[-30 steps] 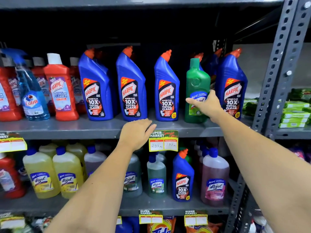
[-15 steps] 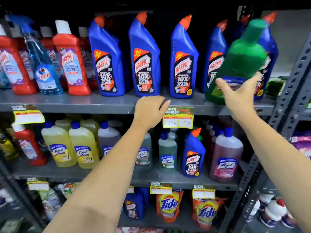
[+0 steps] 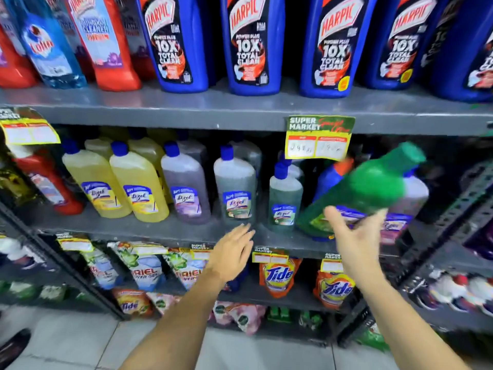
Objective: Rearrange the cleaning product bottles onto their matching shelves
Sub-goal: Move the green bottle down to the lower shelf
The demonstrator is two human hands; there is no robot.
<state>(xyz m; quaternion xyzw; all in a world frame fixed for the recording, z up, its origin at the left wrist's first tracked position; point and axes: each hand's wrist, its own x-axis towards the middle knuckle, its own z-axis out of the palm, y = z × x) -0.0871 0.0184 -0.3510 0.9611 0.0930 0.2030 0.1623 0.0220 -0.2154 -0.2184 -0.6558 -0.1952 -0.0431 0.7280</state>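
Note:
My right hand [image 3: 353,239] grips a green bottle [image 3: 373,186] by its base, tilted with the cap up to the right, in front of the middle shelf [image 3: 160,228]. Behind it stands a lone blue Harpic bottle [image 3: 329,178] among the Lizol bottles. My left hand [image 3: 232,252] hovers open, fingers apart, just below a grey-green Lizol bottle [image 3: 234,188]. Blue Harpic bottles [image 3: 250,44] line the upper shelf [image 3: 213,110].
Yellow Lizol bottles [image 3: 138,188] and a red bottle [image 3: 50,188] stand on the middle shelf's left. Red bottles and a Colin spray [image 3: 45,46] are upper left. Tide pouches [image 3: 277,276] and Ariel packs fill the lower shelf. A grey upright [image 3: 453,217] runs on the right.
My right hand has carried the green bottle down from the upper shelf to the middle shelf. My left hand left the upper shelf's edge and dropped to the middle shelf. The view tilted downward.

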